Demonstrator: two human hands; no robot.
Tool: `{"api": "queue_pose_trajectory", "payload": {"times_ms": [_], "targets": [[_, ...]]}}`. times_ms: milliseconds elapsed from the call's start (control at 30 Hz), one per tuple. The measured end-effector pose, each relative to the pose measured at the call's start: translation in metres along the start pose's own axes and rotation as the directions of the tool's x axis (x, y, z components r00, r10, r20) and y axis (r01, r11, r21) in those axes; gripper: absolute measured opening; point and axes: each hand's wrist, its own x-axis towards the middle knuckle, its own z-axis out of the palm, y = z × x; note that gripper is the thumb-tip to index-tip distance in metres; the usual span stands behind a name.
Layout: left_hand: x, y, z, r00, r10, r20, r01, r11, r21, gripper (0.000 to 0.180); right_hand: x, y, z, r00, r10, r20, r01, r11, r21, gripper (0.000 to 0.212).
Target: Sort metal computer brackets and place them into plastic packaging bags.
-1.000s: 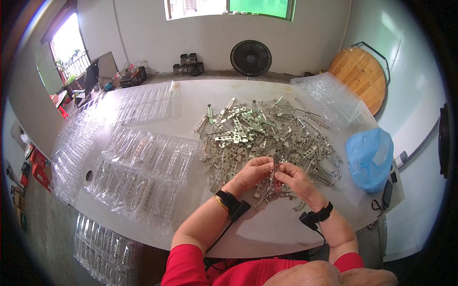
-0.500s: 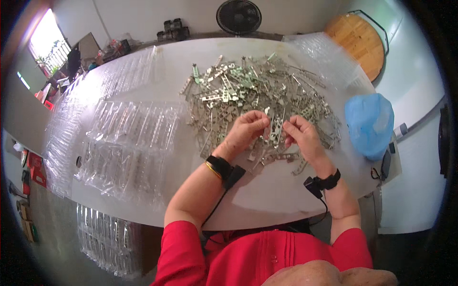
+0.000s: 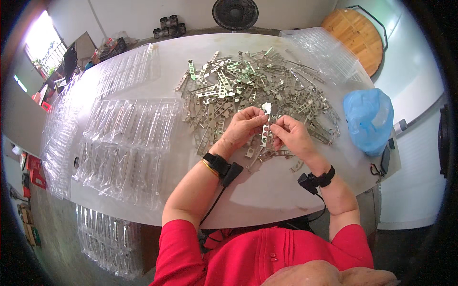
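A flat, silvery metal strip with a row of round holes [image 3: 266, 125] stands nearly upright between my hands, over the near part of a heap of metal pieces [image 3: 253, 78]. My left hand [image 3: 244, 127] pinches its left edge between thumb and fingers. At its right edge, the fingers of my right hand [image 3: 295, 137] are closed against the strip; what else they might hold is hidden. Below my hands, a few loose metal strips [image 3: 282, 153] lie on the white table [image 3: 286, 190].
Clear plastic trays with slots [image 3: 126, 143] cover the table's left side, some holding metal pieces. More clear trays [image 3: 329, 50] lie at the back right. A blue plastic bag [image 3: 368, 121] sits at the right edge. Beyond the table stands a black fan [image 3: 235, 14].
The metal strip has turned its broad, holed face into view and stands higher between my fingers. My right hand has moved slightly left, up against it.
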Motion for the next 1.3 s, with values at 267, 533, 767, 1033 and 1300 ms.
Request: {"api": "queue_pose_trajectory", "payload": {"times_ms": [267,533,767,1033,1300], "targets": [[0.010,0.003,-0.009,0.998,0.024,0.057,-0.025,1.000,0.000,0.009,0.014,-0.004,0.002,1.000,-0.004,-0.014,0.004,1.000,-0.026,0.015],[0.001,0.007,-0.001,0.999,0.028,0.019,-0.032,0.974,0.225,0.010,0.011,-0.010,0.011,0.969,-0.226,-0.103,0.161,0.889,-0.429,0.027],[-0.008,0.017,0.026,0.987,0.045,0.153,-0.092,0.945,0.313,0.012,-0.010,-0.033,0.004,0.960,-0.235,-0.152,0.088,0.769,-0.633,0.030],[-0.010,0.034,0.043,0.988,-0.019,0.153,-0.070,0.830,0.553,0.020,-0.014,-0.031,-0.025,0.847,-0.516,0.124,0.476,0.633,-0.611,0.022],[-0.008,0.037,0.053,0.951,0.156,0.268,-0.309,0.407,0.860,0.025,-0.026,-0.027,-0.036,0.909,-0.415,0.036,0.386,0.807,-0.447,0.010]]}}
